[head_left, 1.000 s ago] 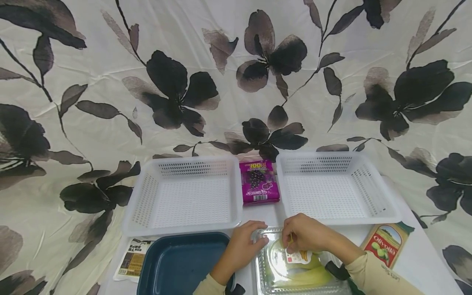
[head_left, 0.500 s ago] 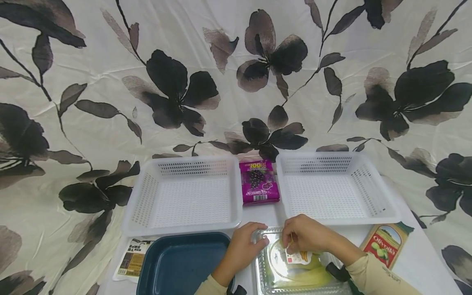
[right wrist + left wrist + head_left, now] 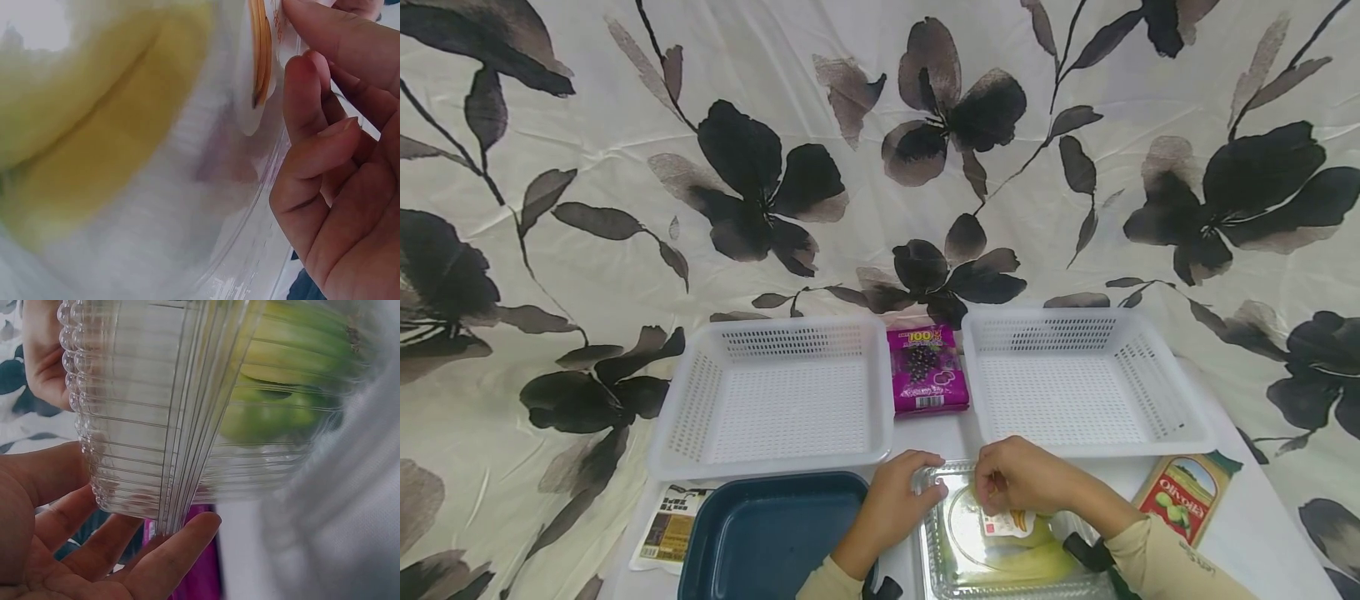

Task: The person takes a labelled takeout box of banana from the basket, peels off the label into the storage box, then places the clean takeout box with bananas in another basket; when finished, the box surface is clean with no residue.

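Note:
A clear plastic clamshell box [image 3: 955, 575] with a ribbed rim lies at the front of the table, and yellow-green bananas [image 3: 1037, 562] show through it. My left hand [image 3: 895, 500] holds its far left corner, thumb at the lid and fingers along the side; the left wrist view shows these fingers [image 3: 175, 556] beside the ribbed rim. Over the lid, my right hand [image 3: 1018, 479] has curled fingers and pinches the edge of a white label [image 3: 1006, 525] with a banana picture. In the right wrist view the thumb [image 3: 344, 44] meets the label [image 3: 256, 81].
Two white perforated baskets [image 3: 658, 450] [image 3: 1187, 437] stand at the back, with a purple grape packet [image 3: 928, 375] between them. A dark blue tray [image 3: 775, 533] stands left of the box, beside a brown-and-white packet [image 3: 670, 529]. An Olivoila packet [image 3: 1183, 500] lies at right.
Both hands stay in nearly the same place. The right hand's fingertips shift very slightly at the label; the box and everything around it look unmoved.

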A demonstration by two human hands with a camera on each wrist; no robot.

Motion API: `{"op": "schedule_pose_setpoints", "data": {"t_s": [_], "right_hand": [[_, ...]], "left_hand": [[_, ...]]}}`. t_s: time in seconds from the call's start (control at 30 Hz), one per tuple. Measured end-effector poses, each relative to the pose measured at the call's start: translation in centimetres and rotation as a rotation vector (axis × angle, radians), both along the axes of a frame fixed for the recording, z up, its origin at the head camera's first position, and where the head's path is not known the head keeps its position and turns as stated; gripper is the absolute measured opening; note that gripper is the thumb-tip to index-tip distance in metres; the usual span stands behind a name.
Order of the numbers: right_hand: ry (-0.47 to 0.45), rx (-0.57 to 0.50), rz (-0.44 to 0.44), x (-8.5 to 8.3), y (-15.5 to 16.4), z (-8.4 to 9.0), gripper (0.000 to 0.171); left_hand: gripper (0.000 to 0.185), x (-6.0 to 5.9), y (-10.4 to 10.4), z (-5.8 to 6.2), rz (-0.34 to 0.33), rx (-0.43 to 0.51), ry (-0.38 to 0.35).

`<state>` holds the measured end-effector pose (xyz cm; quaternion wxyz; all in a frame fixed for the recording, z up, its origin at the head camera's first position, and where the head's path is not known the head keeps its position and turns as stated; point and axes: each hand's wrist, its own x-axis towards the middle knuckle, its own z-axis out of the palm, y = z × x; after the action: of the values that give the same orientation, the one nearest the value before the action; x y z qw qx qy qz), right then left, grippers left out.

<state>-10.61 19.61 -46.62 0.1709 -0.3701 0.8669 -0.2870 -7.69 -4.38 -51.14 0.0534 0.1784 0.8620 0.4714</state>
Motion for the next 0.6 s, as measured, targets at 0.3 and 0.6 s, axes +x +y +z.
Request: {"op": "schedule_pose_setpoints", "data": {"t_s": [0.3, 0.6], "right_hand": [[-0.030, 0.028, -0.028, -0.03, -0.17, 0.12, 0.021], [-0.010, 0.060, -0.011, 0.01, -0.36, 0.21, 0.022]], "left_hand": [[0.028, -0.02, 0.07, 0.06, 0.001, -0.005, 0.000], [0.027, -0.10, 0.15, 0.10, 0.007, -0.011, 0.015]]}}
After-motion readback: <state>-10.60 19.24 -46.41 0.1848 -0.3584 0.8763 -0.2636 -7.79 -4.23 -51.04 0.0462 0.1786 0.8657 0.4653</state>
